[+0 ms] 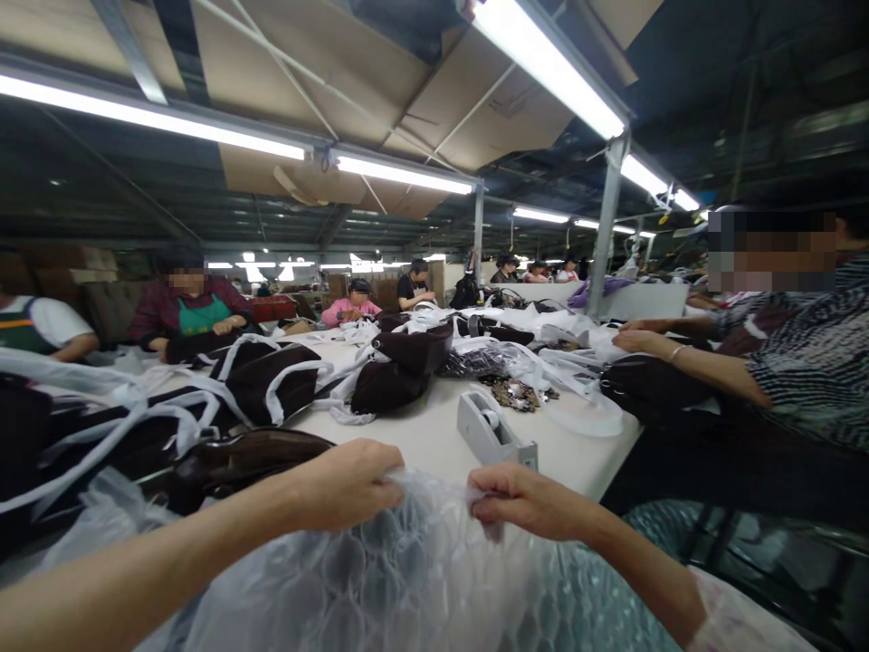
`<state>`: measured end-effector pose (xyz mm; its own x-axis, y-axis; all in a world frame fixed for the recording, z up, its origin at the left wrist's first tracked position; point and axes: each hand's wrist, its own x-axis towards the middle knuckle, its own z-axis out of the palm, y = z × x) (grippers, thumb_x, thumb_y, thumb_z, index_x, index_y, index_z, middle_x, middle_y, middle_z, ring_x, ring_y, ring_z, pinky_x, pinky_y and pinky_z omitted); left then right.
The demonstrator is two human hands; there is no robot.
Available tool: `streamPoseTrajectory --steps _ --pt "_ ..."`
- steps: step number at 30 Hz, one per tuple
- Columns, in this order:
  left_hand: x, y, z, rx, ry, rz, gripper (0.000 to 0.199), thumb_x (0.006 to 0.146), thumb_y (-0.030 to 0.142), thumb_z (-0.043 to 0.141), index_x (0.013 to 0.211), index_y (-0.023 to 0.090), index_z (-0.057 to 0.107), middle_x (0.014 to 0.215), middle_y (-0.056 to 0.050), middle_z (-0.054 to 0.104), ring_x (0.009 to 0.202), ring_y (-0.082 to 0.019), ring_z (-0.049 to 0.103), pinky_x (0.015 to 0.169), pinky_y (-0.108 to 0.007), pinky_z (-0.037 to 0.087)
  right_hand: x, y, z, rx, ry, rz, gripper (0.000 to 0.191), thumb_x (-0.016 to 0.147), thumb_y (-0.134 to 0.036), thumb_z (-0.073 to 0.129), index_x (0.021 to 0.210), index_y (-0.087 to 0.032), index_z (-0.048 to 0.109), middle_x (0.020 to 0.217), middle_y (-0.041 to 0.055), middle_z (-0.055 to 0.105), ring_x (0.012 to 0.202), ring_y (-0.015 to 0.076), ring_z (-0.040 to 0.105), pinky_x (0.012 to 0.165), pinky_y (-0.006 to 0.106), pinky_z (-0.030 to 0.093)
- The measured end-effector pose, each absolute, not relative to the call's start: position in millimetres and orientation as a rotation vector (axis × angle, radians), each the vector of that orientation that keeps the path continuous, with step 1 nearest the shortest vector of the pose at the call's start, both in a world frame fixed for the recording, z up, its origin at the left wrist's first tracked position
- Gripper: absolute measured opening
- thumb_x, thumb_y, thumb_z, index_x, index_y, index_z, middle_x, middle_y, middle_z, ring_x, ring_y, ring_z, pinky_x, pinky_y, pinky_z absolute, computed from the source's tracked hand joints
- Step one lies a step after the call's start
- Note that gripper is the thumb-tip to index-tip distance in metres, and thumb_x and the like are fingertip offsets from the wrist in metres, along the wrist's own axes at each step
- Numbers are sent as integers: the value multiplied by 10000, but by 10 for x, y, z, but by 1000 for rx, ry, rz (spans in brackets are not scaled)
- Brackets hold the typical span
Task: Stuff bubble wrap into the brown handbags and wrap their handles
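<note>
A sheet of clear bubble wrap (380, 580) spreads across the bottom centre. My left hand (363, 484) is closed on its upper edge, fingers pinched together. A short distance to the right, my right hand (512, 498) grips the same edge in a closed fist. Just beyond the hands, a grey tape dispenser (489, 430) stands on the white table (421, 435). Dark brown bags (400, 367) with white-wrapped straps lie past my left hand. Metal chains (512, 392) and a clear plastic packet (475, 359) are behind the dispenser.
At the right, a person in a patterned top (815, 362) handles a dark bag (655, 385) by the table edge. Several people sit along the far side. More bubble wrap (665, 525) hangs at lower right. A metal post (604, 226) rises beyond the table.
</note>
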<state>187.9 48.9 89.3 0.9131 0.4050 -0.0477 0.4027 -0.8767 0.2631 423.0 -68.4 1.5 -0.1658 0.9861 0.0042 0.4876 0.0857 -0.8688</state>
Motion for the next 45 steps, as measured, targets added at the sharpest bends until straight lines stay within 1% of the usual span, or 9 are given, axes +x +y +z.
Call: streamPoseTrajectory --steps 4,12,18,22,24,27,30,36,45 --pt "2055 544 710 2735 622 -29 95 707 201 534 619 197 499 643 -4 559 649 -180 509 599 -275 317 4248 -762 64 -1492 -1758 921 189 824 -305 591 698 -173 546 661 9 617 622 138 579 595 221 422" --pt "1944 665 605 2554 525 37 113 802 255 428 736 198 500 705 27 540 688 -141 512 610 -217 384 4290 -832 142 -1551 -1713 833 273 896 -378 521 706 -183 527 571 -27 550 486 99 473 492 201 354" --pt "1957 604 703 2687 527 -32 72 757 181 484 694 192 519 711 1 569 718 -184 519 641 -273 337 4208 -817 182 -1547 -1848 673 286 899 -310 533 644 -193 477 550 -43 525 508 93 465 521 196 345" --pt "2087 419 817 2691 543 -18 198 763 200 517 909 181 650 827 -38 639 803 -224 557 699 -295 346 4172 -805 221 -1559 -1845 624 307 916 -340 508 648 -191 494 549 -38 523 514 101 472 523 205 347" --pt "2161 353 756 2465 521 41 279 681 277 650 936 165 671 767 -10 615 742 -203 524 655 -272 338 4159 -817 260 -1558 -1853 620 324 928 -367 487 658 -189 507 533 -41 505 501 101 459 516 207 345" --pt "2226 325 533 2047 476 73 205 540 248 669 716 160 614 606 53 484 604 -132 396 563 -240 273 4149 -849 294 -1539 -1849 673 342 934 -390 474 661 -188 510 516 -43 492 487 100 455 510 205 351" --pt "2204 351 321 1850 469 62 163 553 275 604 664 164 562 588 60 455 565 -104 352 542 -228 247 4155 -867 264 -1554 -1799 745 330 918 -399 494 668 -185 519 528 -42 496 469 97 461 485 201 354" --pt "2042 441 175 1630 541 24 253 521 254 666 744 135 668 602 30 566 539 -108 435 530 -220 303 4155 -818 156 -1570 -1759 823 312 902 -400 512 692 -175 560 519 -46 496 459 91 458 472 194 349" --pt "1904 519 21 1561 646 -2 272 511 288 733 723 118 713 527 27 566 423 -80 394 402 -198 256 4162 -743 113 -1618 -1690 901 289 827 -410 568 658 -177 539 485 -65 453 442 75 379 451 198 293"
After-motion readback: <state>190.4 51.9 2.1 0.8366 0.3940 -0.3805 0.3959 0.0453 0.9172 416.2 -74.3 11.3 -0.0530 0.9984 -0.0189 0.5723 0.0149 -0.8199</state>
